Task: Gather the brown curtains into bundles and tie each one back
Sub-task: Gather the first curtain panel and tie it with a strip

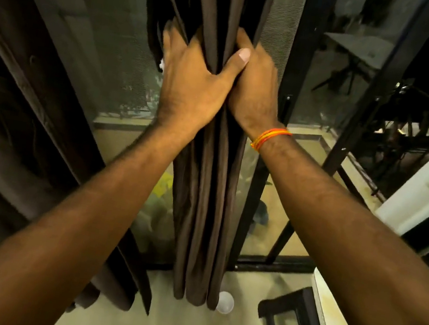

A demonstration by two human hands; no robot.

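A brown curtain point(205, 203) hangs in front of me as a narrow bundle of folds, its hem just above the floor. My left hand point(192, 80) grips the bundle from the left, thumb across the front folds. From the right, my right hand point(256, 84) wraps the same bundle at the same height, touching my left thumb; an orange thread band sits on that wrist. Its fingers are hidden behind the cloth. A second brown curtain point(26, 118) hangs at the far left. No tie-back is visible.
Behind the bundle stand a black-framed glass door point(282, 133) and a mesh screen. A white cup point(225, 302) sits on the floor by the hem. A dark stool point(287, 317) and a pale table edge point(334, 321) are at the lower right.
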